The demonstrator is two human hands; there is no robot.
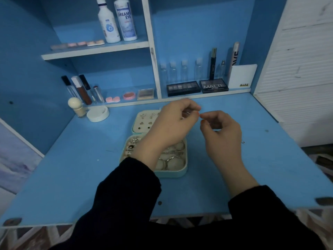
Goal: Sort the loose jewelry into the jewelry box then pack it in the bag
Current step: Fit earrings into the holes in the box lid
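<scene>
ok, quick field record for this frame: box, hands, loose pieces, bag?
jewelry box: open on the blue desk, lid laid back
lid panel: small earrings pinned in it
base: hoops and other pieces in compartments
left hand: raised over the box, fingers curled
right hand: beside it, fingertips nearly meeting the left's
held item: too small to tell
loose piece: small, on the desk, right of the hands
bag: not in view

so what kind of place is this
Most likely a home vanity or dressing desk: blue shelves hold eyeshadow palettes, lip glosses and solution bottles, and an open jewelry box sits on the desktop.
</scene>
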